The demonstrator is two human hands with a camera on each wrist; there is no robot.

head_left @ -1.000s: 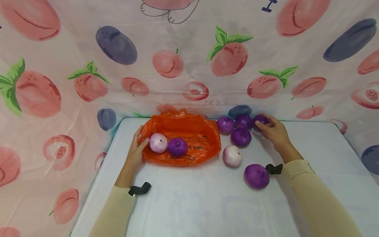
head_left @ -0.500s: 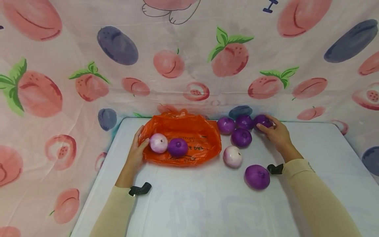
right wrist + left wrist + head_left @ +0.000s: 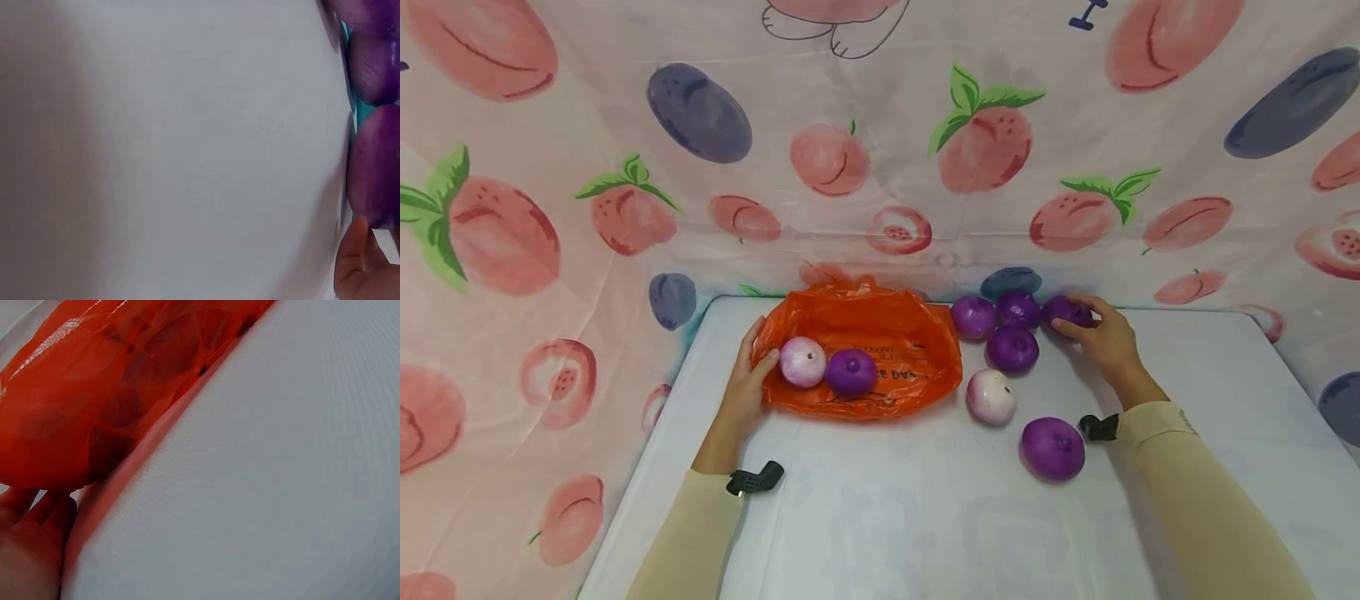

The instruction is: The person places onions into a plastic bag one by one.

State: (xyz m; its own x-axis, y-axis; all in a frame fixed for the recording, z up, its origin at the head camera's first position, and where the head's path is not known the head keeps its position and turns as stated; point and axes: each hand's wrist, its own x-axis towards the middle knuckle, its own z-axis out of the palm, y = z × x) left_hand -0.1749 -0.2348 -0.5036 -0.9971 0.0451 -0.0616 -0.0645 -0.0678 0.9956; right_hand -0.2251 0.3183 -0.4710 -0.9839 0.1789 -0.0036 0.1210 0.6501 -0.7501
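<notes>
An orange plastic bag (image 3: 917,367) lies with its mouth open at the table's back left. Inside it sit a pale pink-white onion (image 3: 802,362) and a purple onion (image 3: 850,372). My left hand (image 3: 745,387) holds the bag's left edge, thumb at the rim and fingers along the outer side; the left wrist view shows fingertips against the plastic. At the back, my right hand (image 3: 1108,342) grips another purple onion (image 3: 1066,314) between thumb and fingers. This onion (image 3: 375,169) appears at the right edge of the right wrist view, fingertips touching its lower end.
Several purple onions, such as the front one of the cluster (image 3: 1012,349), sit between bag and right hand. Nearer stand a pale onion (image 3: 991,397) and a large purple onion (image 3: 1052,449). A fruit-printed curtain (image 3: 880,167) hangs behind the white table (image 3: 887,517).
My right hand's thumb has slid slightly lower over the onion, which stays at the back of the table. The left hand, the bag and the other onions have not visibly moved.
</notes>
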